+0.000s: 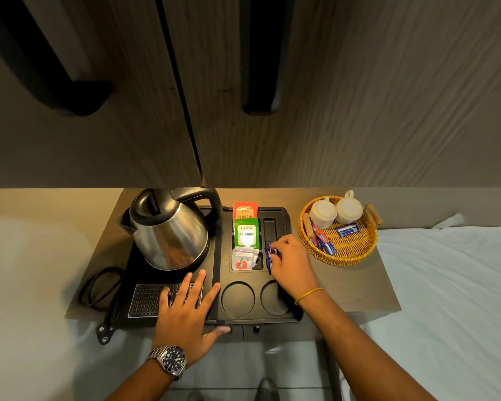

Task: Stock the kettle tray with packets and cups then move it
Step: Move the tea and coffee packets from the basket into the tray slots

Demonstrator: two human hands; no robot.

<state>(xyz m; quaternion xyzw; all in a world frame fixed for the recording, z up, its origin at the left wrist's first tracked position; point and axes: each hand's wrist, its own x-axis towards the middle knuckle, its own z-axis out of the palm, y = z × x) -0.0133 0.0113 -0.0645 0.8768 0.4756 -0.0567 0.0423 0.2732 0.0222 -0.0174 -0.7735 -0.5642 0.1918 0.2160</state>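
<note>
Left hand spread flat on tray, thumb over front edge. Right hand pinching blue packets at tray's right slot. Tray on surface, kettle on it. Cups in basket, right of tray.

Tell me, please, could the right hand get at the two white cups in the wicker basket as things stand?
Probably yes: the right hand holds blue packets at the tray slot, beside the wicker basket; the white cups lie uncovered.
</note>
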